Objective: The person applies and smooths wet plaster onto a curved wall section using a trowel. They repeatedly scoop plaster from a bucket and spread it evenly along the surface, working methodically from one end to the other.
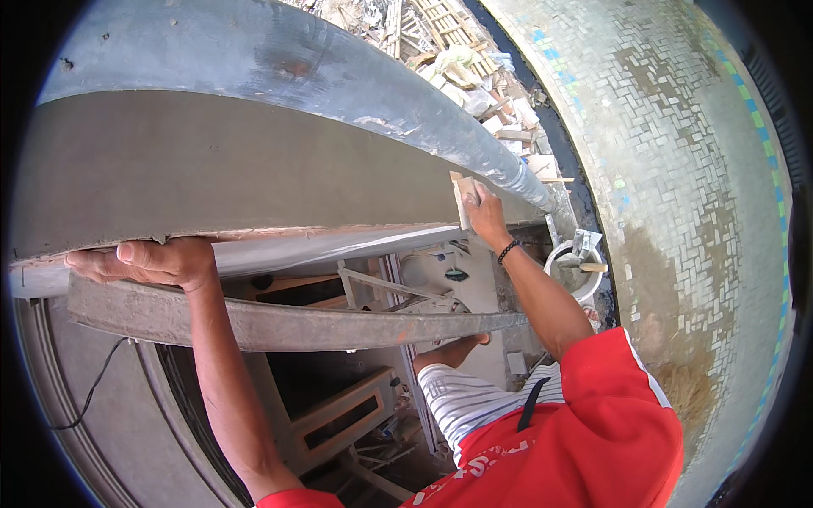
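My right hand (487,216), a dark beaded band at its wrist, grips a small pale plastering float (462,200). The float's face lies against the far end of a long, smooth band of wet grey plaster (246,165). Over to the left, my left hand (165,261) rests palm down along the plaster's rough lower edge, fingers stretched leftward. It sits on the upper edge of a long, mortar-stained beam (279,326), and its fingertips are partly hidden. Nothing shows in its grasp.
A thick grey pipe (339,72) runs above the plaster. Near my right forearm stands a white bucket (561,254) with a metal tool (585,243) and a wooden handle (594,267). Rubble (500,102) lies beyond, paving (669,110) to the right. Wooden frames (343,415) stand far below.
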